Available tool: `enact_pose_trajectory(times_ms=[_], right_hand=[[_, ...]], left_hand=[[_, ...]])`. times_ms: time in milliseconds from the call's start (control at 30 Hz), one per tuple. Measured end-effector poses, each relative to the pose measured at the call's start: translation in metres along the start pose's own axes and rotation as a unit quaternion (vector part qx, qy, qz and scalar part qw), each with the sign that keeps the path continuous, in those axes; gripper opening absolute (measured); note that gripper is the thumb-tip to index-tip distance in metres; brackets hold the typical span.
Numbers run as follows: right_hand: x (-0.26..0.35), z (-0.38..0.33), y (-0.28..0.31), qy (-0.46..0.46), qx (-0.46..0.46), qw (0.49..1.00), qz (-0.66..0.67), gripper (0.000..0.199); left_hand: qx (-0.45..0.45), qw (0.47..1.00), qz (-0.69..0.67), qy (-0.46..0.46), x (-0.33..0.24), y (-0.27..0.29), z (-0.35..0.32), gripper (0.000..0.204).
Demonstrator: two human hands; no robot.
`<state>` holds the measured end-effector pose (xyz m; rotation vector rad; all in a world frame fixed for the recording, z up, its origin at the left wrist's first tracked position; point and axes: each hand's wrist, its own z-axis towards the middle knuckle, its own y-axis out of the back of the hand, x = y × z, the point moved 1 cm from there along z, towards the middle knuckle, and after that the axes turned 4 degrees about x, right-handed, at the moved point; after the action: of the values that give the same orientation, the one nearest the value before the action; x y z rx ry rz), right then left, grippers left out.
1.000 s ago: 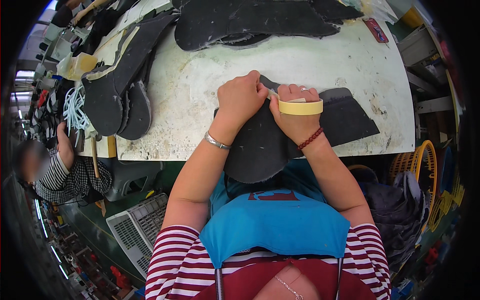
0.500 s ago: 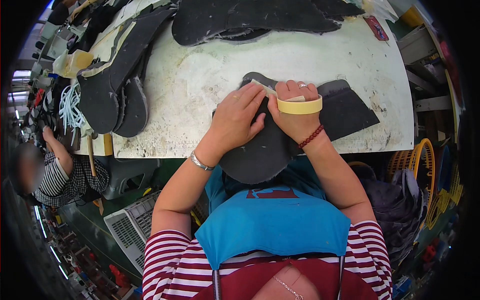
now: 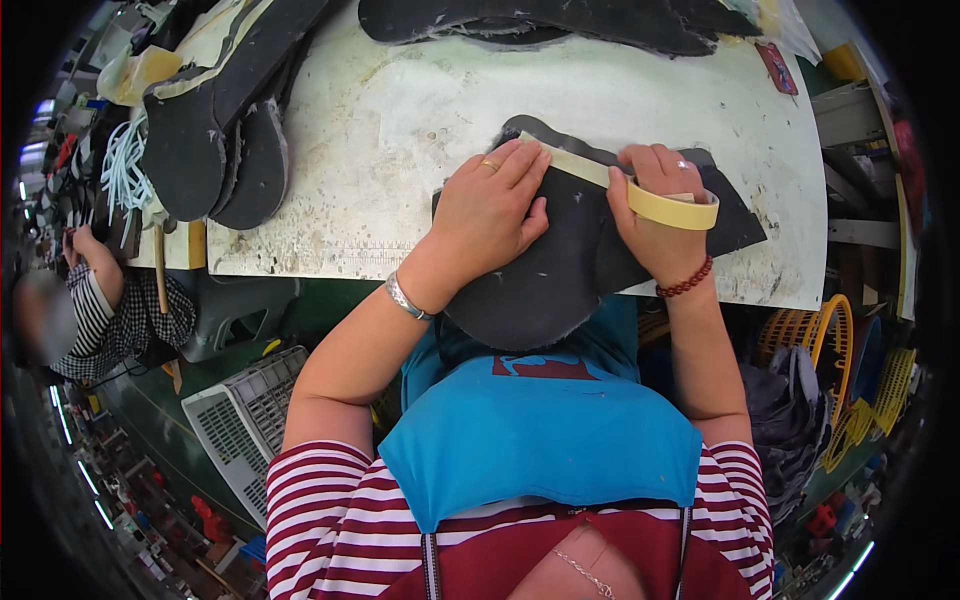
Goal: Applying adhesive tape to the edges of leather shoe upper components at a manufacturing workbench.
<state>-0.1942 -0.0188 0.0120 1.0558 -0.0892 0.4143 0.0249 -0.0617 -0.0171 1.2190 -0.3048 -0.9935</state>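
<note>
A dark grey-black cut piece of sheet material point(image 3: 535, 285) lies at the near edge of the white table, its rounded end hanging over toward my lap. My left hand point(image 3: 490, 210) lies flat on it, fingers outstretched, with the fingertips on the end of a pale yellow tape strip point(image 3: 575, 165). The strip runs along the piece's far edge to a roll of masking tape point(image 3: 665, 208). My right hand point(image 3: 660, 210) is closed on the roll, its fingers passing through the ring. A second dark piece point(image 3: 720, 220) shows beneath and beyond my right hand.
More dark cut pieces point(image 3: 540, 20) are piled along the far side, others point(image 3: 245, 140) at the left beside a bundle of pale blue cords point(image 3: 125, 170). Yellow baskets point(image 3: 810, 340) stand at lower right by a dark heap. Another person point(image 3: 95, 290) sits at far left.
My right hand has moved right with the roll, drawing out a longer tape strip. My left hand stays at the strip's end. The whole view has shifted slightly.
</note>
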Motion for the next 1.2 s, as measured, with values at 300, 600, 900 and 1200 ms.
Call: enact_pose_trajectory(times_ms=[300, 600, 900, 1200], right_hand=[[-0.014, -0.009, -0.001, 0.051, 0.056, 0.997, -0.033, 0.019], [-0.016, -0.003, -0.012, 0.090, 0.065, 0.993, -0.048, 0.019], [-0.021, -0.015, -0.019, -0.074, 0.030, 0.920, 0.384, 0.044], [-0.094, -0.011, 0.026, 0.144, 0.055, 0.987, -0.051, 0.026]], left_hand=[[0.004, 0.999, 0.040, -0.025, -0.005, 0.007, 0.002, 0.050], [0.104, 0.963, 0.213, -0.129, -0.042, 0.018, 0.029, 0.033], [0.013, 0.998, -0.031, -0.048, -0.053, -0.017, 0.004, 0.052], [0.013, 0.999, 0.016, -0.033, -0.057, -0.023, 0.004, 0.049]])
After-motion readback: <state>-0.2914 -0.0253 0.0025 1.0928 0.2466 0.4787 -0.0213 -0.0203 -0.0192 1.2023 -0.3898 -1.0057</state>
